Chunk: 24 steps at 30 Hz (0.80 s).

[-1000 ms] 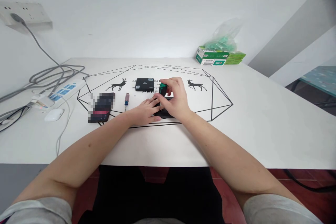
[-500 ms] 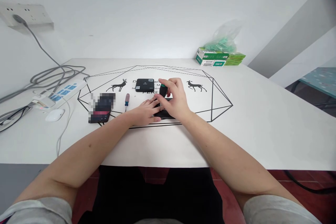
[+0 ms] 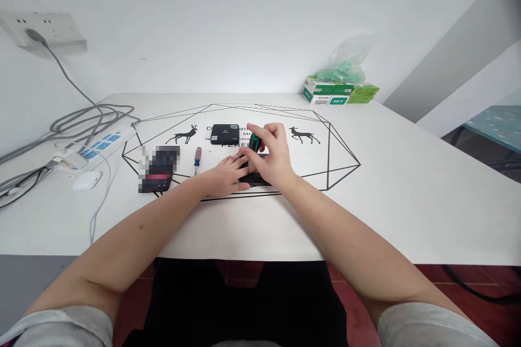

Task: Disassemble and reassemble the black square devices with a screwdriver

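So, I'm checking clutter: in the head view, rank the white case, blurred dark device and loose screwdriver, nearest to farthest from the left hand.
1. Loose screwdriver: just left of the left hand, slightly beyond.
2. Blurred dark device: farther left.
3. White case: left of that device.

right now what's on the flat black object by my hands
Your left hand, plus your right hand holding a green-handled screwdriver; covered parts of the flat black object are hidden.

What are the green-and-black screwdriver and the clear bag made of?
The green-and-black screwdriver: a probably plastic or rubber handle, going by its two colours; a likely metal shaft, thin and greyish. Finish too small to judge. The clear bag: thin, shiny plastic, it seems, crinkly and see-through.
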Each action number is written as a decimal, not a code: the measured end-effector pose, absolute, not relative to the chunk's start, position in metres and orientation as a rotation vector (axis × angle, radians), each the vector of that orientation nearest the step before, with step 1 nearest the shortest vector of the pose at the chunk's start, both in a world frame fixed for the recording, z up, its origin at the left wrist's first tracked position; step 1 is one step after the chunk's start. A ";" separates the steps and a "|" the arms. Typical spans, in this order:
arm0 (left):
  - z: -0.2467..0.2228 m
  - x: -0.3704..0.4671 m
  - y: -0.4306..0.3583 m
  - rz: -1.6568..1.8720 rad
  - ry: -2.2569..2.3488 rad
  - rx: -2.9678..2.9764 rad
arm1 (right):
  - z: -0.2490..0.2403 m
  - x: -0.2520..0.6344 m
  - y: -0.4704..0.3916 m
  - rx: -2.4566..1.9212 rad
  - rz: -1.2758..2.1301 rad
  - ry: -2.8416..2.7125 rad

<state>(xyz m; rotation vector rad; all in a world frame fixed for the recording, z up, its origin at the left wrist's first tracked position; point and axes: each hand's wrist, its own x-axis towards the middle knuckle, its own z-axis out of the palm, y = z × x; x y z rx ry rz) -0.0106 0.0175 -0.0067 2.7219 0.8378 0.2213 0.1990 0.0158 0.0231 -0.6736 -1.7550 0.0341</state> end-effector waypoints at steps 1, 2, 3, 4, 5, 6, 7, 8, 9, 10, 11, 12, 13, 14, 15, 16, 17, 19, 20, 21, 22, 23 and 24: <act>-0.006 -0.010 0.017 0.217 0.840 2.722 | 0.023 0.199 0.016 -0.663 0.033 -1.749; -0.006 -0.010 0.017 0.214 0.842 2.723 | 0.022 0.198 0.015 -0.654 0.042 -1.746; -0.007 -0.010 0.018 0.212 0.844 2.724 | 0.022 0.198 0.013 -0.651 0.064 -1.742; -0.007 -0.010 0.018 0.210 0.846 2.726 | 0.022 0.197 0.011 -0.652 0.102 -1.737; -0.008 -0.010 0.019 0.209 0.847 2.727 | 0.022 0.197 0.009 -0.652 0.153 -1.734; -0.009 -0.010 0.019 0.209 0.847 2.728 | 0.022 0.197 0.007 -0.647 0.207 -1.734; -0.010 -0.010 0.019 0.211 0.845 2.728 | 0.022 0.197 0.005 -0.636 0.252 -1.739; -0.010 -0.010 0.019 0.213 0.841 2.729 | 0.022 0.197 0.005 -0.624 0.279 -1.747; -0.010 -0.011 0.019 0.215 0.838 2.730 | 0.022 0.198 0.004 -0.617 0.283 -1.758; -0.009 -0.011 0.019 0.218 0.835 2.731 | 0.022 0.198 0.005 -0.620 0.262 -1.767; -0.009 -0.011 0.018 0.220 0.831 2.732 | 0.022 0.198 0.006 -0.633 0.221 -1.769; -0.008 -0.010 0.017 0.218 0.829 2.733 | 0.022 0.199 0.007 -0.653 0.170 -1.763; -0.007 -0.010 0.017 0.215 0.830 2.732 | 0.022 0.199 0.009 -0.674 0.119 -1.752; -0.006 -0.010 0.016 0.212 0.832 2.730 | 0.022 0.199 0.011 -0.693 0.076 -1.740; -0.005 -0.010 0.016 0.210 0.835 2.728 | 0.022 0.199 0.012 -0.706 0.045 -1.730; -0.005 -0.009 0.016 0.209 0.837 2.725 | 0.022 0.199 0.013 -0.714 0.029 -1.724; -0.005 -0.009 0.016 0.213 0.838 2.723 | 0.022 0.198 0.013 -0.717 0.030 -1.723; -0.006 -0.009 0.017 0.230 0.836 2.721 | 0.021 0.198 0.011 -0.705 0.073 -1.721; -0.007 -0.009 0.018 0.240 0.836 2.721 | 0.021 0.197 0.010 -0.692 0.114 -1.716; -0.008 -0.009 0.019 0.247 0.835 2.720 | 0.021 0.197 0.008 -0.679 0.166 -1.713; -0.009 -0.009 0.019 0.250 0.836 2.721 | 0.020 0.197 0.007 -0.667 0.219 -1.713; -0.009 -0.009 0.019 0.251 0.838 2.721 | 0.021 0.197 0.005 -0.659 0.262 -1.720; -0.010 -0.009 0.019 0.250 0.839 2.722 | 0.021 0.197 0.004 -0.654 0.285 -1.732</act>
